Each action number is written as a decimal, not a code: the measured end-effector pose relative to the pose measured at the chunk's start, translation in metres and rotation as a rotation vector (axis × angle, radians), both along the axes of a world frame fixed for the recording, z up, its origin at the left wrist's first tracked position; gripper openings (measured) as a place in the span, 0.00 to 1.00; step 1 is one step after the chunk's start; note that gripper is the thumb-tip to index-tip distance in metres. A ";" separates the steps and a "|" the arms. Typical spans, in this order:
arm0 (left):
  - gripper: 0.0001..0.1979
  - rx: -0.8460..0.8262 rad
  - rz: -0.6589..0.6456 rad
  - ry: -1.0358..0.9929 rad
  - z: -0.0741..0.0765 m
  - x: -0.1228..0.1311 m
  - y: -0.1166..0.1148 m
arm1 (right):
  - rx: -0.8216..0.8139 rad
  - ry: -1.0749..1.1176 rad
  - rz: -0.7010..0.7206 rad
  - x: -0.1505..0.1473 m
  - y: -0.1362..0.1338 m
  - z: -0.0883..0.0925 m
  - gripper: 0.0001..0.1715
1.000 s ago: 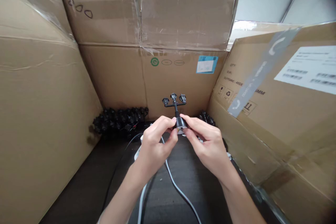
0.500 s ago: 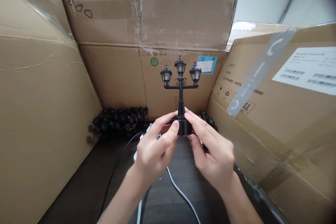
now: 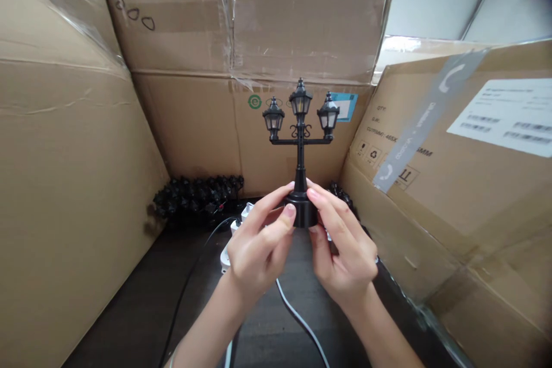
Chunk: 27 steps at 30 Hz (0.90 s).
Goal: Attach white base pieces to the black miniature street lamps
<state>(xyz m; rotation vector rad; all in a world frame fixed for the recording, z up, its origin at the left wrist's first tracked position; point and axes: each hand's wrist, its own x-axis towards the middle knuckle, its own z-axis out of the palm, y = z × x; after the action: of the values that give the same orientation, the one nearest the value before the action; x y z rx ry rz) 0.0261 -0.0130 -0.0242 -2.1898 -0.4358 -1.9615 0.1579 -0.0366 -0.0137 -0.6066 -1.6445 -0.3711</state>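
A black miniature three-headed street lamp (image 3: pixel 301 141) stands upright above the table, with lanterns on a crossbar and a round black base (image 3: pixel 305 213). My left hand (image 3: pixel 259 247) grips that base from the left, its fingertips wrapped around the side. From the right, my right hand (image 3: pixel 345 253) holds the same base, its fingers meeting those of my left hand. The underside of the base is hidden by my fingers.
Behind my hands, a white power strip (image 3: pixel 228 256) lies on the dark table (image 3: pixel 129 310), with a white cable (image 3: pixel 297 316) and a black cable (image 3: pixel 185 282). Heaps of small black parts (image 3: pixel 196 198) sit at the back. Cardboard boxes (image 3: pixel 77 184) wall the left, back and right.
The lamp has risen and turned more upright between my hands, from low and foreshortened to standing tall. Both hands have lifted with it and still hold its base.
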 end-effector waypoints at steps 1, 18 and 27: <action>0.21 -0.038 -0.047 -0.013 -0.001 0.000 0.003 | -0.008 -0.007 0.006 0.001 0.005 -0.002 0.30; 0.18 -1.061 -0.397 -0.083 0.016 -0.044 0.035 | -0.111 -0.200 0.077 -0.005 0.049 -0.034 0.27; 0.16 -0.736 0.541 -0.286 0.011 -0.139 0.061 | -0.171 -0.096 0.008 0.005 0.038 -0.019 0.24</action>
<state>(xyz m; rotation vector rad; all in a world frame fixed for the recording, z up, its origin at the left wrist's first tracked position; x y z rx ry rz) -0.1129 0.0481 -0.0132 -1.7760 -1.8158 -1.9620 0.1628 0.0015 -0.0331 -0.7185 -1.7823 -0.2587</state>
